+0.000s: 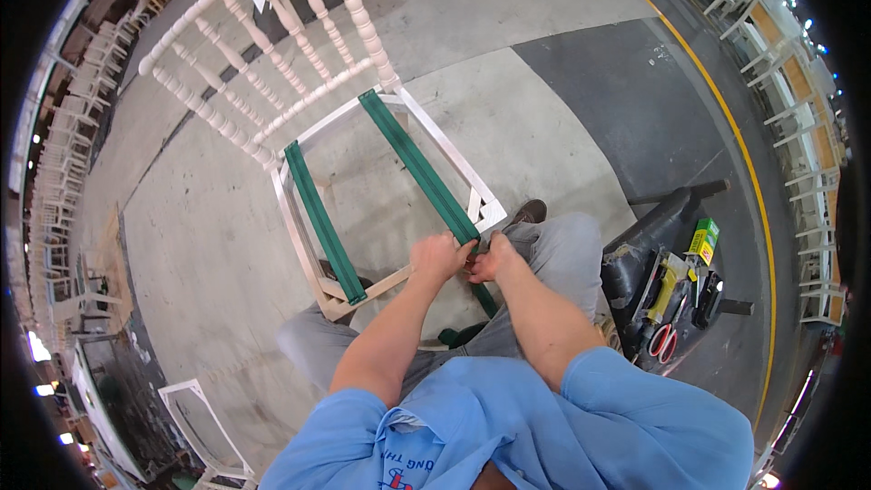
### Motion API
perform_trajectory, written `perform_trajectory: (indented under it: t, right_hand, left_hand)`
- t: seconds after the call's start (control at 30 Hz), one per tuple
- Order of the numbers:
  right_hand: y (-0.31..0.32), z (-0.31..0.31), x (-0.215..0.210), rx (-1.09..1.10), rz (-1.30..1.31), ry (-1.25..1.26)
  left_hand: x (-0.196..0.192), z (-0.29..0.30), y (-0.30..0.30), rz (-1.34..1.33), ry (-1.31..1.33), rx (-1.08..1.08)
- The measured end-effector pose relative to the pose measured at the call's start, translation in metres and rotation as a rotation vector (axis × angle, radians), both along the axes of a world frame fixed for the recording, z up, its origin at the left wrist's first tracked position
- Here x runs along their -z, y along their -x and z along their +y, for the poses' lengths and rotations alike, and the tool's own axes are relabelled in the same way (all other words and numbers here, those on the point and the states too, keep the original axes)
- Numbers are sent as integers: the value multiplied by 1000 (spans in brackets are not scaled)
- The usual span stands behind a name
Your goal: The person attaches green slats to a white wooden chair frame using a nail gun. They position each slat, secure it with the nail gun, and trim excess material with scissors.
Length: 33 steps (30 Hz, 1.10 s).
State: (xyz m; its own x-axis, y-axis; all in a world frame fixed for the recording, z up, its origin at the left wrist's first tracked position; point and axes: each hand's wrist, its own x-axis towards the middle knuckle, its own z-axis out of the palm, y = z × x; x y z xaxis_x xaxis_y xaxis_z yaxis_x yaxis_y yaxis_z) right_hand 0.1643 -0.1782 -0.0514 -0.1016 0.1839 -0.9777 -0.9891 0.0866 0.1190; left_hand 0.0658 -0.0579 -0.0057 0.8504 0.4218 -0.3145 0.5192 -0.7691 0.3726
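Note:
A pale wooden chair with a spindle back [272, 36] lies before me, its open seat frame [445, 150] toward my lap. Two green webbing straps run across the frame from back rail to front rail: a left strap [322, 222] and a right strap [417, 163]. At the near end of the right strap, my left hand [442, 257] presses closed on the webbing at the front rail. My right hand [491, 259] is closed beside it, fingers at the strap's edge below the rail. The loose webbing tail [484, 299] hangs between my legs.
To my right, a dark padded stool [635, 249] bears red-handled scissors [663, 342], a yellow-handled tool [667, 289], a black stapler-like tool [708, 299] and a green-yellow box [703, 240]. Rows of chairs [73, 145] line the left side. A white frame [209, 426] stands at lower left.

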Motion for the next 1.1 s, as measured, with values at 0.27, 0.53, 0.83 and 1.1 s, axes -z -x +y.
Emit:
perform_trajectory:
  t: [0.27,0.53,0.83,1.1]
  right_hand:
    - [1,29,14,548,-198,-116]
    - [-22,23,93,443,-194,-113]
    - [-42,47,115,297,-259,-153]
    - [-41,41,141,188,-287,-130]
  left_hand:
    - [-3,1,-12,78,-23,61]
    - [3,0,-19,51,-42,38]
    - [4,5,-18,108,81,51]
    - [9,14,-20,52,234,78]
